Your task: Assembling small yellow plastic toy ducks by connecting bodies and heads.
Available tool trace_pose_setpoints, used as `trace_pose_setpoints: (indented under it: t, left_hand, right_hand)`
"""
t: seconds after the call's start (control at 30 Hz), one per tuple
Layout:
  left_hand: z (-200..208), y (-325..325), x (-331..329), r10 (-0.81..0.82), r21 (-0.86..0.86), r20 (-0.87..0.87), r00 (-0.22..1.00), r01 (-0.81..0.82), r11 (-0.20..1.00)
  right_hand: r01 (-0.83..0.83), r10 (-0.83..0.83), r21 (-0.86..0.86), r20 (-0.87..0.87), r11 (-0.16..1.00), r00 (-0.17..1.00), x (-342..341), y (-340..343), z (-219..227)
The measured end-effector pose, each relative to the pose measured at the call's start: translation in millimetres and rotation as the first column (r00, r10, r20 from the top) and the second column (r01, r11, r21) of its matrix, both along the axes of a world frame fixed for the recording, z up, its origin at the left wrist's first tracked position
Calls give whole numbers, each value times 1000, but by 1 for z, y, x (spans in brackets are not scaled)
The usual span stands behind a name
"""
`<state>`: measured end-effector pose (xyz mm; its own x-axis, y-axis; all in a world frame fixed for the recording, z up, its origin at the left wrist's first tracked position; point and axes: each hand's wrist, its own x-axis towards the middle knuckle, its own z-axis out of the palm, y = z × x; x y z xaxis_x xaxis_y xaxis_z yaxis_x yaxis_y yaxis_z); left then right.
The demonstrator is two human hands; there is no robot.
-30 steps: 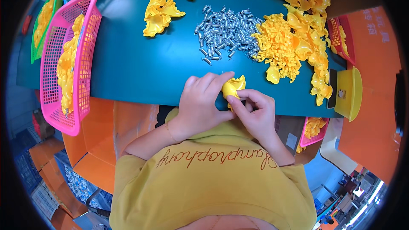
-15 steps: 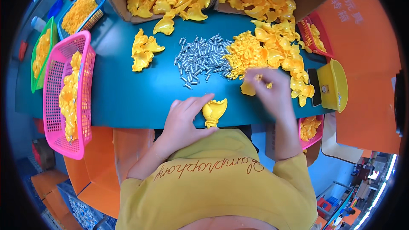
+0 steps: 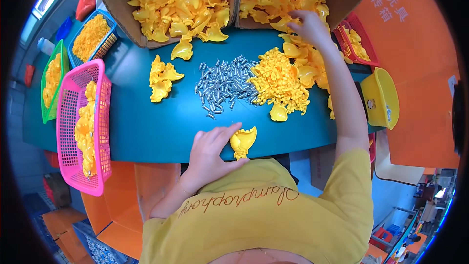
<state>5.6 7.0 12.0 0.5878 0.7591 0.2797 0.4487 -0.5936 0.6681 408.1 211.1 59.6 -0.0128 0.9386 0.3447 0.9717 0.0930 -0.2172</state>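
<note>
At the table's near edge, my left hand [image 3: 209, 150] has thumb and forefinger around a yellow plastic shell piece [image 3: 243, 141], hollow side up. My right hand [image 3: 311, 28] is stretched far forward over yellow shell pieces [image 3: 305, 61] spilling from a cardboard box. Its fingers are apart, and nothing shows between them. Between the hands lie a heap of small yellow plastic parts [image 3: 278, 80] and, to its left, a pile of short silvery metal cylinders [image 3: 222, 85].
Two box compartments [image 3: 236, 0] full of yellow shells stand at the back. A pink basket [image 3: 105, 132], a green basket [image 3: 62, 88] and a blue basket [image 3: 110, 39] are at left. A red basket [image 3: 371, 61] and yellow bin [image 3: 383, 98] stand at right. Several shells [image 3: 161, 80] lie left of the cylinders.
My right hand has moved forward from beside the small-parts heap to the shells at the box. My left hand stays around the shell piece. The whole view has shifted slightly.
</note>
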Motion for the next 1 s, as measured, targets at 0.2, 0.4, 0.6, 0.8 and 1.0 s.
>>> trace_pose_setpoints:
  t: [0.2,0.4,0.6,0.8,1.0]
  left_hand:
    - [2,-2,-1,0,-33,-13,1000,-1,999]
    - [-5,-1,-1,82,-41,36,996,-81,996]
    - [2,3,-18,230,17,-39,972,-229,973]
    - [0,-2,-30,185,9,-51,981,-185,983]
    - [-2,-4,-32,226,-18,-40,973,-227,974]
  right_hand:
    - [148,-145,3,217,989,965,-12,8,-5]
    - [88,-43,273,-165,958,985,-61,-63,26]
    - [-415,420,62,-155,908,894,-171,-224,5]
    - [-379,259,-189,-463,906,848,-184,-233,-37]
    - [-505,199,-373,-616,778,762,-168,-234,0]
